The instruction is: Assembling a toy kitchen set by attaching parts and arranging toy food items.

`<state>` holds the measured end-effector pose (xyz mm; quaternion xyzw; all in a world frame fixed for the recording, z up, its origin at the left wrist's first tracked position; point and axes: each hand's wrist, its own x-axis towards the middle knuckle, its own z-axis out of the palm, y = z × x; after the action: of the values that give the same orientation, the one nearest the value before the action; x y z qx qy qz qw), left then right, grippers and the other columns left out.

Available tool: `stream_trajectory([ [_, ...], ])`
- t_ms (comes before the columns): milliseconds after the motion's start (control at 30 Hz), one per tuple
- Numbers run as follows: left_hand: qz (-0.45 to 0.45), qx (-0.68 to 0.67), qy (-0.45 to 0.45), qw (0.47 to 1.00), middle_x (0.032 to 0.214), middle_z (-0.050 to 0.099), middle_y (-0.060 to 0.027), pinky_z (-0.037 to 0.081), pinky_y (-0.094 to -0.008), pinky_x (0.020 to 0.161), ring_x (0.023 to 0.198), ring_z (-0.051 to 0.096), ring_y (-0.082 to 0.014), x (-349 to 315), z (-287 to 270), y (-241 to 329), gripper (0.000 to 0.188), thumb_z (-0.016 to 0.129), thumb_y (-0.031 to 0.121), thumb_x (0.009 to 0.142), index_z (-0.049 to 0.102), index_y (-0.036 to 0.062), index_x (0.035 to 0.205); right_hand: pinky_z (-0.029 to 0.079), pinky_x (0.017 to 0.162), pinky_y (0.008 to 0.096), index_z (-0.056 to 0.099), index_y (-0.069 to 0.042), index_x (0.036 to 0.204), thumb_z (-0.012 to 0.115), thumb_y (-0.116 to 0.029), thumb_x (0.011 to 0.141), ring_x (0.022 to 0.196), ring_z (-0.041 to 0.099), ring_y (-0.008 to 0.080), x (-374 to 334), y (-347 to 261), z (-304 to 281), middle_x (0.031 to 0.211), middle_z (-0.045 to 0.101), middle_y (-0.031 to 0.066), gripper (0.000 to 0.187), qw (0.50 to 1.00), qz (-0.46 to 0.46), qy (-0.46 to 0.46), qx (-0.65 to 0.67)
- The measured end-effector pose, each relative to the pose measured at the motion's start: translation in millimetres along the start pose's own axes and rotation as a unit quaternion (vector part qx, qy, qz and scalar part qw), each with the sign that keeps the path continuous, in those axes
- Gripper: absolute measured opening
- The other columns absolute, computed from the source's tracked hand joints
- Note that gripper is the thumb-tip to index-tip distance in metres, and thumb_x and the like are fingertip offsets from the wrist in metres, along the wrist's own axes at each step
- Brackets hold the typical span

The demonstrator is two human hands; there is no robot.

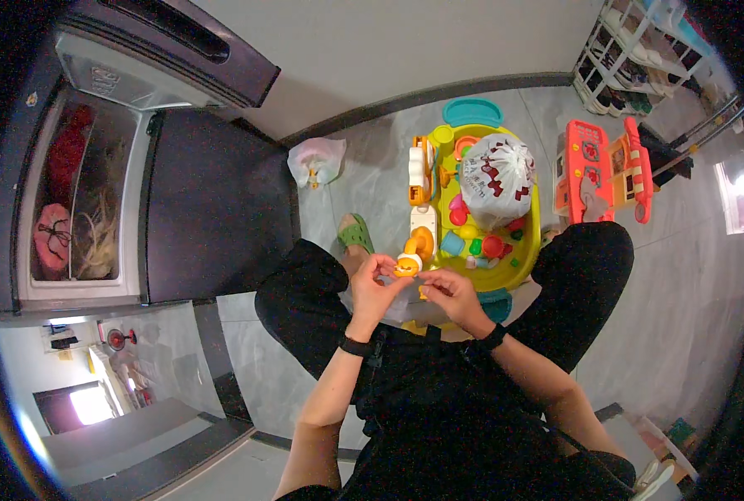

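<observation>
In front of my lap, my left hand (378, 292) grips a small orange-and-white toy piece (407, 265) between thumb and fingers. Close beside it on the right, my right hand (455, 298) pinches a small yellow piece (424, 293), its shape mostly hidden by the fingers. Just beyond the hands, a curved orange toy part (423, 240) rises by the left rim of a yellow toy tub (532, 250). Inside the tub lie a light blue cup (452, 244), a red cup (492, 246) and several other small colourful toys. A tied white plastic bag (510, 188) rests on top of them.
A pink-and-red toy stove (587, 171) stands right of the tub. At the far left of it, a small plastic bag (316, 160) lies on the grey floor. An open freezer (88, 200) is at left; a shoe rack (631, 63) stands far right.
</observation>
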<state>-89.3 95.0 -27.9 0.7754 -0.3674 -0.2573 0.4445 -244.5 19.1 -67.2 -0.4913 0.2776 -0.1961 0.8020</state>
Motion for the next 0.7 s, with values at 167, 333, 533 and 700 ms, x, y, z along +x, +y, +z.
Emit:
stream_trajectory([
  [167, -0.052, -0.114, -0.016, 0.992, 0.08, 0.059, 0.0042, 0.037, -0.016, 0.051, 0.071, 0.056, -0.0023, -2.6, -1.6, -12.5, 0.029, 0.075, 0.003, 0.066, 0.055, 0.0071, 0.087, 0.046, 0.069, 0.0222, 0.06, 0.0, 0.107, 0.059, -0.008, 0.084, 0.077, 0.057, 0.0093, -1.0, -6.3, 1.1, 0.09, 0.06, 0.0027, 0.024, 1.0, 0.005, -0.019, -0.013],
  [333, -0.026, -0.064, -0.001, 0.998, 0.08, 0.059, 0.004, 0.036, -0.0151, 0.051, 0.071, 0.056, -0.0024, -4.1, 1.7, -8.4, 0.029, 0.075, 0.003, 0.066, 0.055, 0.0072, 0.086, 0.047, 0.073, 0.0248, 0.058, 0.002, 0.106, 0.057, -0.007, 0.085, 0.083, 0.057, 0.0104, -0.8, -5.3, -2.6, 0.096, 0.061, 0.0049, 0.023, 0.998, 0.049, -0.005, 0.026],
  [533, -0.031, -0.091, -0.018, 0.995, 0.078, 0.059, 0.0043, 0.038, -0.016, 0.053, 0.073, 0.055, -0.0022, -4.6, 3.4, -14.3, 0.029, 0.076, 0.003, 0.065, 0.055, 0.0072, 0.085, 0.048, 0.074, 0.0256, 0.058, 0.001, 0.105, 0.058, -0.006, 0.084, 0.086, 0.057, 0.0109, -1.5, -6.9, -1.7, 0.098, 0.062, 0.0061, 0.022, 0.996, 0.06, 0.021, 0.068],
  [700, -0.08, -0.169, -0.044, 0.981, 0.077, 0.058, 0.0031, 0.043, -0.0175, 0.058, 0.073, 0.055, -0.003, -3.6, 2.2, -15.0, 0.025, 0.074, 0.0, 0.067, 0.058, 0.0048, 0.085, 0.048, 0.073, 0.0257, 0.059, 0.001, 0.107, 0.056, -0.007, 0.085, 0.086, 0.058, 0.0113, -1.5, -12.5, -3.3, 0.099, 0.062, 0.0059, 0.024, 0.996, 0.075, 0.016, 0.045],
])
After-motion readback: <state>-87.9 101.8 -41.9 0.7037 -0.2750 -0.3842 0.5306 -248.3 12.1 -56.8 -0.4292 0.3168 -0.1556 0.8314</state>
